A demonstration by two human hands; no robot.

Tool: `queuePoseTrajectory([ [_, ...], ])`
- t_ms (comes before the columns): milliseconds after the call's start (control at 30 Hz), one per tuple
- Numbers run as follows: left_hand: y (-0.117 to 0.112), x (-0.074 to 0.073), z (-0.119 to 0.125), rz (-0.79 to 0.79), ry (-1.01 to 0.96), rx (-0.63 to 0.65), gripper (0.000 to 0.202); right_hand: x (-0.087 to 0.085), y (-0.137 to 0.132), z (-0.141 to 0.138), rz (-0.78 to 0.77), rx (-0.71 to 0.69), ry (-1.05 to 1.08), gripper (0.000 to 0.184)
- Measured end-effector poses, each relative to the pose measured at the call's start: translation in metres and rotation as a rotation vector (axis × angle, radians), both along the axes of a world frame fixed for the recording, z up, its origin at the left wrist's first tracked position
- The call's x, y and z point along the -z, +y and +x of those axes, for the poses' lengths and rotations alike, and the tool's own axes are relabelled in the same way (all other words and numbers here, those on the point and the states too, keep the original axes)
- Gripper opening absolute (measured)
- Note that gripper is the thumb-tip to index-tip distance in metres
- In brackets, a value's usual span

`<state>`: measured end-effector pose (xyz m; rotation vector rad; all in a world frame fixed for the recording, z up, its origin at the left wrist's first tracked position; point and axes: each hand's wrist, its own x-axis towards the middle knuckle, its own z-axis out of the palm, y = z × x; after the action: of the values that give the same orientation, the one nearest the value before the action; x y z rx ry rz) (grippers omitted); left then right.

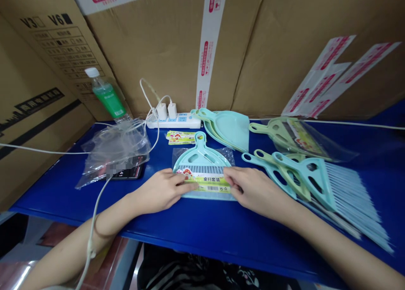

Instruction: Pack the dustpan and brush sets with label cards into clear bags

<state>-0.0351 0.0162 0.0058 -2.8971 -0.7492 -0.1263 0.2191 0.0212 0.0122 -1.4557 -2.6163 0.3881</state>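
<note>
a blue table (pixel 202 226) bears a power strip (pixel 173 121), teal dustpans (pixel 228 130) and brushes (pixel 354 201)

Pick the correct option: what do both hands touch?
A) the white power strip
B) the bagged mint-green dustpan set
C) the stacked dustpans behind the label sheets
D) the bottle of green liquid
B. The left hand and the right hand both lie on the bagged mint-green dustpan set, with their fingers at its yellow-green label card.
</note>
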Motion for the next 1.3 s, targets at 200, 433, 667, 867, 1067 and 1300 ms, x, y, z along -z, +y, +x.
queuePoseTrajectory([
  [200, -0.001, 0.000, 0.000, -0.006, -0.001, -0.007, 0.041, 0.000, -0.001, 0.001, 0.293, -0.201, -0.054, 0.017],
  [433, 0.001, 0.000, 0.002, 0.027, -0.004, 0.012, 0.039, 0.010, 0.000, 0.001, 0.397, -0.424, 0.003, 0.041],
  [667, 0.001, 0.000, 0.001, 0.016, 0.045, 0.004, 0.040, 0.000, 0.001, 0.008, 0.292, -0.332, -0.011, 0.035],
  [867, 0.001, -0.001, 0.000, -0.021, 0.028, -0.004, 0.040, -0.004, 0.003, 0.019, 0.220, -0.283, -0.054, 0.038],
  [1067, 0.001, -0.003, -0.004, -0.035, -0.040, -0.046, 0.034, -0.008, 0.005, 0.030, 0.159, -0.241, -0.079, 0.038],
  [1300, 0.001, -0.010, -0.007, -0.033, -0.056, -0.115, 0.027, -0.010, 0.006, 0.027, 0.124, -0.190, -0.082, 0.033],
])
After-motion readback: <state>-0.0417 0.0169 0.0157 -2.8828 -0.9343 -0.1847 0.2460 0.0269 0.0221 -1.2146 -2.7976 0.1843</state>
